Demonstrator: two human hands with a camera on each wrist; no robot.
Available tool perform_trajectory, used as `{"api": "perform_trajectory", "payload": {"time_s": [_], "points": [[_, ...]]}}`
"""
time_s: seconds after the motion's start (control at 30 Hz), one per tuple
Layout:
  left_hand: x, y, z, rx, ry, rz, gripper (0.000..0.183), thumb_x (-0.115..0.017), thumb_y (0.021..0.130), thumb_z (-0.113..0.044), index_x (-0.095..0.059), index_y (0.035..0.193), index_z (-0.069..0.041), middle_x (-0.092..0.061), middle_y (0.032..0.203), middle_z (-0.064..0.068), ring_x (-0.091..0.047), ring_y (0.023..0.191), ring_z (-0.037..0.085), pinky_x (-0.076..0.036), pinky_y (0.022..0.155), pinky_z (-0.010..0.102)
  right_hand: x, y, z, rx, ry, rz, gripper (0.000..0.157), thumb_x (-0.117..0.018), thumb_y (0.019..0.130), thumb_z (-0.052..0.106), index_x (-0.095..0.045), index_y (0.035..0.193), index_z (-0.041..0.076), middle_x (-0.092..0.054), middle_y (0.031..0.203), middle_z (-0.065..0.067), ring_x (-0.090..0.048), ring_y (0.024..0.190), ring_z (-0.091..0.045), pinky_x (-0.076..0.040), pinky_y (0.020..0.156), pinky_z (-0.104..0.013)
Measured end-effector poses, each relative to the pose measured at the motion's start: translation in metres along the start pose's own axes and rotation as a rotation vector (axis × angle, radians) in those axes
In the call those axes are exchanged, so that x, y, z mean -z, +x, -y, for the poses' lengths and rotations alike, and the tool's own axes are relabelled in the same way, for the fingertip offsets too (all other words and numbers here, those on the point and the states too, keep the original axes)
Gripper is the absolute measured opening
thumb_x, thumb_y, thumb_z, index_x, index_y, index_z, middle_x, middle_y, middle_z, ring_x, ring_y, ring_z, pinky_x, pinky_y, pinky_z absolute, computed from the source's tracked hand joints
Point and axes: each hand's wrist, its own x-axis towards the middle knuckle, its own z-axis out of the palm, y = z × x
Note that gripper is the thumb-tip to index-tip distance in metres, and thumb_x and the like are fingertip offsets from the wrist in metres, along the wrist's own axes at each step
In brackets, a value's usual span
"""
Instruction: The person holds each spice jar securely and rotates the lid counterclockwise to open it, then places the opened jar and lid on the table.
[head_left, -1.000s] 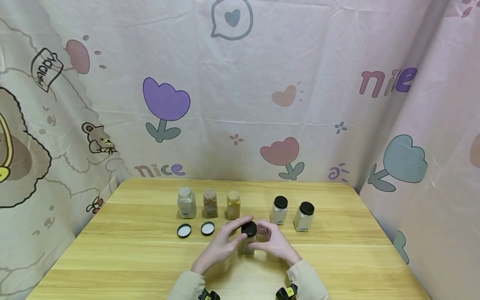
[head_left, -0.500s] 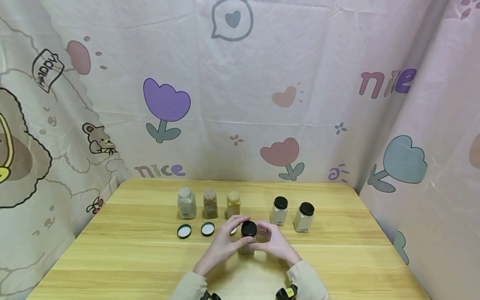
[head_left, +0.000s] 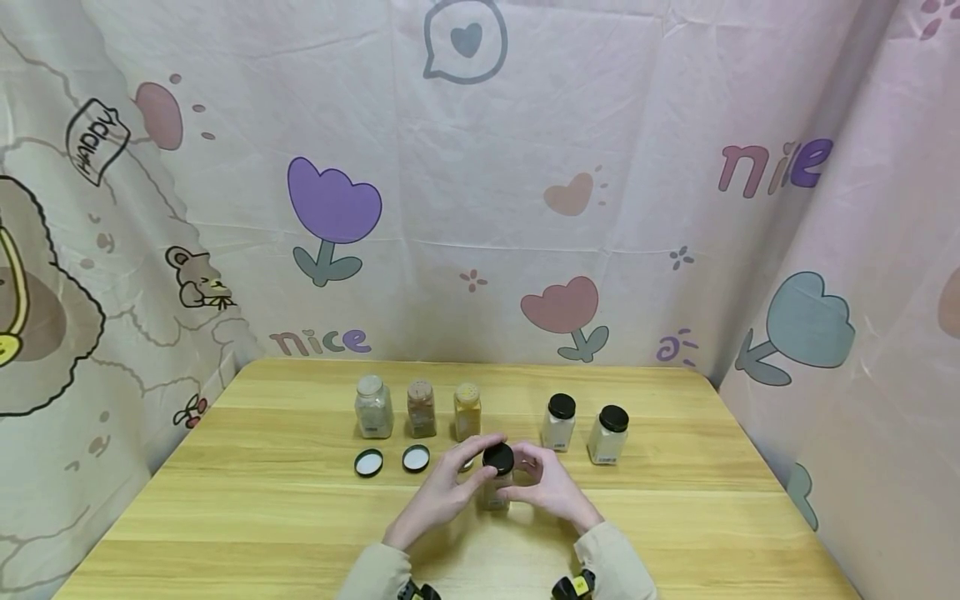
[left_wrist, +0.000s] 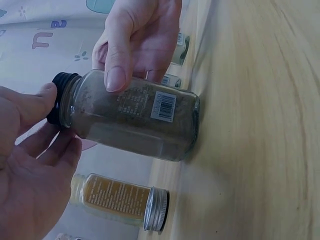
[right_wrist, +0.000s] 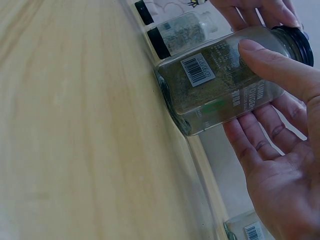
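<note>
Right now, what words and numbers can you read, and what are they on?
"nice": on the cloth backdrop, lower left.
"nice", probably: same cloth, upper right, partly lost in a fold.
"HAPPY", probably: tilted banner at left.
Held jar: barcode sticker and print, too blurred to read.
Yellow-filled jar: print too small.
Other jars: labels too small.

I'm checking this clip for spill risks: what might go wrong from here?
The left hand holds the black lid, the right hand the clear jar; if the right grip is light, the jar could turn or slip.
The left hand is also near the yellow jar, so it might nudge that or the upturned lid.
</note>
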Motion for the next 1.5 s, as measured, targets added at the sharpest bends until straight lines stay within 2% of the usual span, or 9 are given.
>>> {"api": "perform_trajectory", "payload": {"time_s": [0.27, 0.37, 0.53, 0.7, 0.87, 1.07, 1.23, 1.33, 1.5], "points": [[-0.0052, -0.0004, -0.0033, 0.083, 0.030, -0.099, 0.048, -0.075, 0.089, -0.022, -0.063, 0.133, -0.007, -0.067, 0.127, 0.008, -0.063, 0.120, 0.026, -0.054, 0.107, 0.041, 0.0003, 0.0001, -0.0007, 0.003, -0.018, 0.002, 0.046, -0.081, 0.082, 0.006, -0.061, 0.124, -0.001, -0.066, 0.120, -0.017, -0.063, 0.112, -0.001, -0.049, 0.107, -0.017], [-0.0046, -0.0008, -0.0041, 0.090, 0.032, -0.079, 0.050, -0.074, 0.091, -0.024, -0.060, 0.136, -0.008, -0.065, 0.132, 0.010, -0.062, 0.124, 0.029, -0.053, 0.108, 0.045, 0.0000, 0.0000, -0.0010, 0.005, -0.019, 0.002, 0.047, -0.081, 0.082, 0.005, -0.061, 0.124, -0.002, -0.067, 0.119, -0.016, -0.063, 0.111, 0.000, -0.049, 0.106, -0.017], [-0.0009, -0.0015, -0.0022, 0.059, 0.005, 0.007, 0.048, -0.064, 0.098, -0.019, -0.053, 0.142, -0.002, -0.058, 0.144, 0.019, -0.056, 0.132, 0.039, -0.049, 0.109, 0.055, -0.0002, -0.0001, -0.0012, 0.006, -0.005, -0.001, 0.048, -0.081, 0.081, 0.005, -0.061, 0.124, -0.001, -0.066, 0.121, -0.020, -0.064, 0.112, -0.001, -0.049, 0.106, -0.018], [0.0007, -0.0016, 0.0002, 0.042, -0.019, 0.042, 0.044, -0.057, 0.102, -0.015, -0.052, 0.143, 0.001, -0.058, 0.143, 0.021, -0.057, 0.130, 0.041, -0.049, 0.110, 0.055, -0.0004, 0.0005, -0.0013, 0.011, 0.001, -0.005, 0.048, -0.081, 0.080, 0.004, -0.061, 0.124, -0.001, -0.066, 0.122, -0.023, -0.065, 0.112, -0.002, -0.049, 0.107, -0.018], [-0.0010, -0.0013, -0.0005, 0.030, 0.010, -0.016, 0.043, -0.065, 0.097, -0.016, -0.058, 0.137, -0.002, -0.065, 0.134, 0.016, -0.061, 0.125, 0.035, -0.053, 0.108, 0.047, -0.0001, 0.0004, -0.0010, 0.004, 0.006, -0.002, 0.047, -0.081, 0.081, 0.003, -0.061, 0.123, -0.001, -0.066, 0.121, -0.018, -0.064, 0.112, -0.002, -0.049, 0.107, -0.017], [-0.0041, -0.0011, -0.0024, 0.077, 0.034, -0.082, 0.048, -0.074, 0.090, -0.021, -0.061, 0.134, -0.007, -0.066, 0.129, 0.009, -0.063, 0.120, 0.029, -0.053, 0.107, 0.043, 0.0008, 0.0003, -0.0014, 0.010, -0.006, 0.009, 0.046, -0.081, 0.082, 0.006, -0.061, 0.123, -0.002, -0.066, 0.119, -0.019, -0.063, 0.111, 0.000, -0.049, 0.107, -0.017], [-0.0014, -0.0016, -0.0041, 0.069, 0.017, -0.036, 0.051, -0.071, 0.094, -0.021, -0.057, 0.140, -0.007, -0.061, 0.140, 0.014, -0.058, 0.129, 0.033, -0.051, 0.110, 0.050, 0.0006, 0.0001, -0.0017, 0.005, -0.006, 0.006, 0.046, -0.081, 0.082, 0.005, -0.061, 0.123, -0.001, -0.067, 0.118, -0.014, -0.063, 0.111, 0.000, -0.049, 0.107, -0.017], [0.0006, -0.0021, -0.0040, 0.049, -0.005, 0.000, 0.047, -0.063, 0.099, -0.019, -0.054, 0.143, -0.005, -0.057, 0.146, 0.017, -0.054, 0.134, 0.037, -0.049, 0.111, 0.052, 0.0003, -0.0003, -0.0010, 0.001, -0.001, 0.002, 0.046, -0.081, 0.082, 0.005, -0.062, 0.123, -0.001, -0.066, 0.120, -0.012, -0.063, 0.112, 0.000, -0.048, 0.107, -0.017], [0.0008, -0.0017, -0.0012, 0.012, -0.024, 0.039, 0.044, -0.056, 0.103, -0.013, -0.051, 0.143, 0.001, -0.055, 0.146, 0.022, -0.056, 0.130, 0.041, -0.050, 0.111, 0.051, -0.0002, 0.0000, -0.0005, 0.002, -0.002, -0.003, 0.048, -0.081, 0.081, 0.004, -0.061, 0.125, -0.001, -0.067, 0.122, -0.017, -0.063, 0.113, 0.000, -0.048, 0.108, -0.017]]}}
